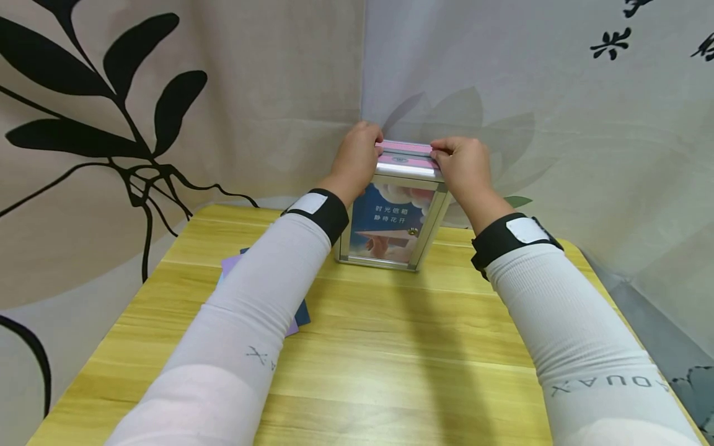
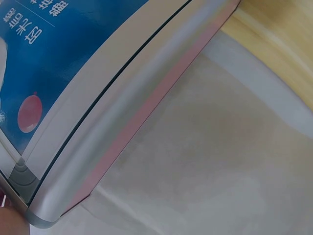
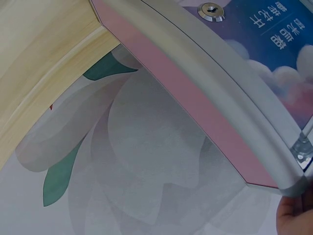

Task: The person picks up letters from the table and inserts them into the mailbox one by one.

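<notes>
A letter box with a silver metal frame, pink top panels and a blue pictured front stands at the back of the wooden table. My left hand grips its top left corner, fingers bent over the edge. At the top right end, my right hand pinches the edge between thumb and fingers. The left wrist view shows the frame and pink side of the letter box, with a bit of my left hand at the corner. In the right wrist view, a round keyhole lock sits on the front.
Purple and dark blue cards lie on the table, partly hidden under my left forearm. Behind the table hangs a cloth with a dark leaf print. Its folds come close behind the letter box.
</notes>
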Demonstrator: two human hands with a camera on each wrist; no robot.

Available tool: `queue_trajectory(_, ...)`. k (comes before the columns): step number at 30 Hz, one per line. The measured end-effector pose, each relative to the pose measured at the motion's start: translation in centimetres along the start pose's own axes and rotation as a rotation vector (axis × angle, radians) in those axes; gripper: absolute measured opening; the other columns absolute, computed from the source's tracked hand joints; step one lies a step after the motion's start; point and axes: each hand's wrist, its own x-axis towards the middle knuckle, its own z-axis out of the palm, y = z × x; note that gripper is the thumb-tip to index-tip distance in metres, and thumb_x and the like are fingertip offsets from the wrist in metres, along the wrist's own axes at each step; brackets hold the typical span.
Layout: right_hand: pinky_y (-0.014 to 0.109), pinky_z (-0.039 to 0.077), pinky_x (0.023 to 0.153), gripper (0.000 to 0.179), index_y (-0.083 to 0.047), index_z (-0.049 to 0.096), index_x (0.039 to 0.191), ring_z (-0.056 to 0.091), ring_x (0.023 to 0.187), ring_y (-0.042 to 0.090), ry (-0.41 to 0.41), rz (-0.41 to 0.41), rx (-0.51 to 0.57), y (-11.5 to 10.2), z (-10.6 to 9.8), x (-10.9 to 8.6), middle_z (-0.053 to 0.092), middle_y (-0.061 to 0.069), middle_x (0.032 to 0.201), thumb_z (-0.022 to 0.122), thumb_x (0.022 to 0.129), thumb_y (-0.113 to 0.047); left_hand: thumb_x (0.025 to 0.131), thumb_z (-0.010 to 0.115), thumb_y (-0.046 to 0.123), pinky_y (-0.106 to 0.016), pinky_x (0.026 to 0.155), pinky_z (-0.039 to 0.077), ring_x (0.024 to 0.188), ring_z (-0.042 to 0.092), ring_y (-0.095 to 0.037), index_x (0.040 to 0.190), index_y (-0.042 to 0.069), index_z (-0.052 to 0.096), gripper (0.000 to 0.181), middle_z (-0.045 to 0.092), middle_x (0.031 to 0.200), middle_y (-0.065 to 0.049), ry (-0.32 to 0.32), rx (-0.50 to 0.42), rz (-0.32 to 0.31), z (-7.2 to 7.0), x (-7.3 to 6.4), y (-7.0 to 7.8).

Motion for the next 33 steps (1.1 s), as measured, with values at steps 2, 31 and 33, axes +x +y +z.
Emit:
queue_trajectory(2,0.037,0.048,0.091,0.023,-0.003,0.07,0.116,0.061,0.11,0.025,-0.001,-0.005,0.003,-0.2,0.1,0.0,0.067,0.014,0.117,0.059,0.097,-0.01,0.102,0.048,0.016,-0.028,0.089,0.048,0.107,0.051,-0.018,0.117,0.007,0.057,0.02,0.051,0.116,-0.005,0.007,-0.001,-0.001,-0.1,-0.1,-0.1)
queue_trajectory(31,0.049,0.051,0.086,0.043,-0.001,0.064,0.121,0.06,0.109,0.036,0.081,-0.546,-0.095,2.9,0.8,-13.1,0.064,0.018,0.118,0.076,0.079,0.001,0.095,0.063,0.028,-0.048,0.088,0.046,0.106,0.055,-0.036,0.124,-0.002,0.052,0.044,0.056,0.121,-0.02,0.1,0.06,-0.303,-5.3,-11.7,-13.7)
queue_trajectory(33,0.049,0.052,0.083,0.047,-0.002,0.064,0.122,0.06,0.109,0.036,0.047,-0.552,-0.124,3.3,1.4,-14.2,0.063,0.018,0.119,0.079,0.078,-0.001,0.094,0.064,0.029,-0.05,0.087,0.047,0.105,0.055,-0.039,0.126,-0.005,0.051,0.048,0.055,0.122,-0.023,0.079,0.085,-0.367,-5.3,-12.8,-15.1)
